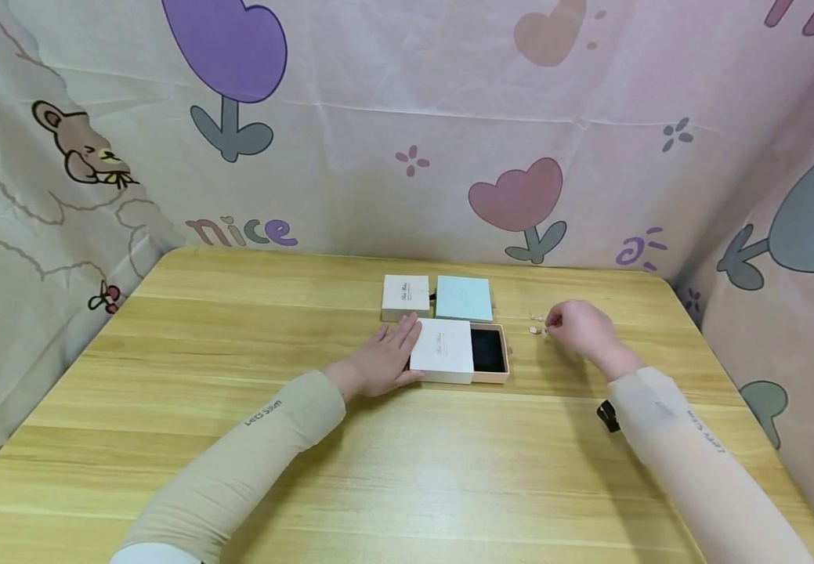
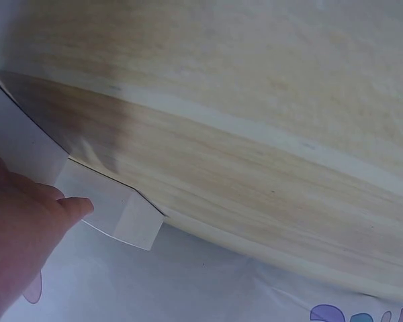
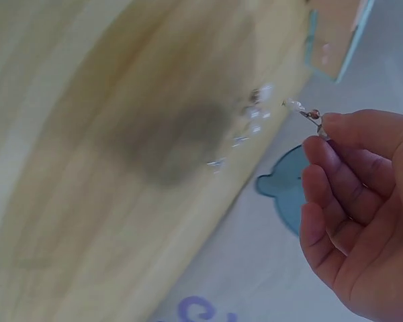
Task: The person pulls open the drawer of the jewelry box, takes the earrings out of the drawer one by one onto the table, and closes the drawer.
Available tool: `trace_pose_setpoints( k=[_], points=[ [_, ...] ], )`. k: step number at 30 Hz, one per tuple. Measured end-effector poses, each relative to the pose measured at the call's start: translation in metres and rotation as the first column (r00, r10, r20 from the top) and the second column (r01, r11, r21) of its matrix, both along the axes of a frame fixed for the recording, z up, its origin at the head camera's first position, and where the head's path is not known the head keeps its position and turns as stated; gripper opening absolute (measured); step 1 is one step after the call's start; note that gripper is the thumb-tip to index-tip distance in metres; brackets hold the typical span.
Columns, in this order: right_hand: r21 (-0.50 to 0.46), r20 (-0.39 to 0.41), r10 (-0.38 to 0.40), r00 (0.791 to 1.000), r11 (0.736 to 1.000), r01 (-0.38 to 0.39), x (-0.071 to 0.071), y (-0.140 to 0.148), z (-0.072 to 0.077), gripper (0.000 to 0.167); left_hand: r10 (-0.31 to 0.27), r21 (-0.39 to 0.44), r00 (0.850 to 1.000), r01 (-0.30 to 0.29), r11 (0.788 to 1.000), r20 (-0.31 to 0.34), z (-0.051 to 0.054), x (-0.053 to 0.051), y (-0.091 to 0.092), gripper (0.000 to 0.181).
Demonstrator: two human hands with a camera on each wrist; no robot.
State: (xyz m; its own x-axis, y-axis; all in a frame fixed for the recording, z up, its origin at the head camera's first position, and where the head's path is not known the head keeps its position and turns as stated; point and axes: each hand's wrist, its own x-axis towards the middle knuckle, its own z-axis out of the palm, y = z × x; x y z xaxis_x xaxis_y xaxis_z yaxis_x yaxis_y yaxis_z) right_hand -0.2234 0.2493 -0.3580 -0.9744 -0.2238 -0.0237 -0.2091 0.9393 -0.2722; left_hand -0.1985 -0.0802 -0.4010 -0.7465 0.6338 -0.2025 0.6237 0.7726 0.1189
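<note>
My left hand [image 1: 381, 364] rests with straight fingers on the left end of a white sliding box [image 1: 442, 345]. The box's drawer [image 1: 490, 352] is pulled out to the right, showing a black lining. In the right wrist view, my right hand [image 3: 369, 194] pinches a small earring [image 3: 311, 115] with pale and gold-coloured beads between thumb and forefinger, above the table. Several more tiny jewellery pieces [image 3: 255, 114] lie on the wood near it, too blurred to tell apart. In the head view the right hand [image 1: 583, 325] is right of the drawer.
Behind the sliding box stand a smaller white box [image 1: 405, 296] and a light blue box [image 1: 464, 298], side by side. The wooden table [image 1: 237, 337] ends at a patterned cloth [image 1: 350, 188] at the back and sides. A black object [image 1: 608, 416] shows by the right sleeve.
</note>
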Motion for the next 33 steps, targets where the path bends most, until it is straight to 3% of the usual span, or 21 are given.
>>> trace_pose_setpoints(
  k=[6,16,33],
  points=[
    [0.011,0.051,-0.026,0.998,1.0,0.025,-0.003,0.009,-0.009,0.011,0.013,-0.016,1.0,-0.013,1.0,0.014,-0.002,-0.001,0.001,0.082],
    [0.029,0.023,-0.02,1.0,0.999,0.019,-0.003,0.018,-0.018,0.009,0.016,-0.007,1.0,-0.016,1.0,0.014,-0.003,-0.002,0.001,0.082],
    [0.063,0.062,-0.017,0.998,0.998,0.013,-0.005,0.021,-0.026,0.01,0.012,-0.001,1.0,-0.012,1.0,0.016,-0.001,-0.001,0.001,0.082]
  ],
)
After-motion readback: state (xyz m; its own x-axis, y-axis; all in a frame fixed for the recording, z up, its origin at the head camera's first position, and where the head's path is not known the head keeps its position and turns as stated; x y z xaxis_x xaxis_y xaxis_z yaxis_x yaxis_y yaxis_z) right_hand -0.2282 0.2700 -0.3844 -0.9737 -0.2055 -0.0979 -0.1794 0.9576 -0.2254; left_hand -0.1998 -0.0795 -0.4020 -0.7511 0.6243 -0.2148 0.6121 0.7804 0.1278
